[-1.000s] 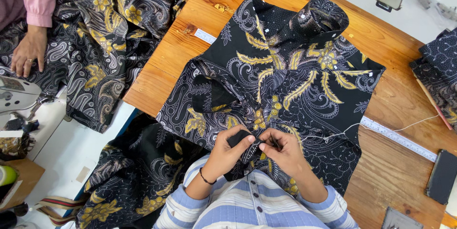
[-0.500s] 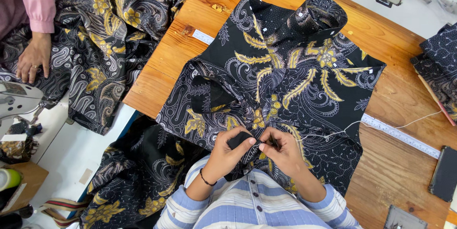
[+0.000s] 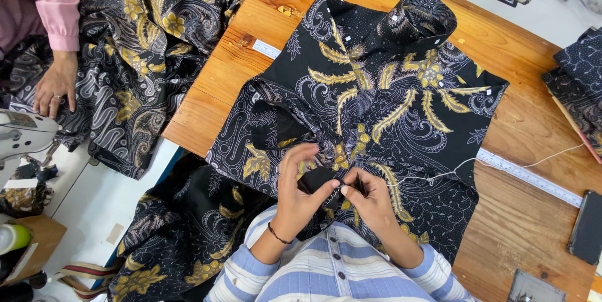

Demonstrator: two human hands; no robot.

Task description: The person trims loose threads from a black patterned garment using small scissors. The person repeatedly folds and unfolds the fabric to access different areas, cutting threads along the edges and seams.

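One big black-and-gold patterned shirt (image 3: 376, 107) lies flat on the wooden table (image 3: 533, 208), collar away from the person; small white rectangular label (image 3: 267, 48) sits just beside its upper-left edge, white tape measure (image 3: 530, 178) w/ thin thread runs along its right side. At the shirt's near hem, left hand (image 3: 300, 192) pinches a black fabric fold, right hand (image 3: 371, 198) closed on the same fold just beside it, fingertips touching.

Sewing workshop: sewing machine (image 3: 25, 136), batik shirt (image 3: 376, 107), tape measure (image 3: 530, 178).
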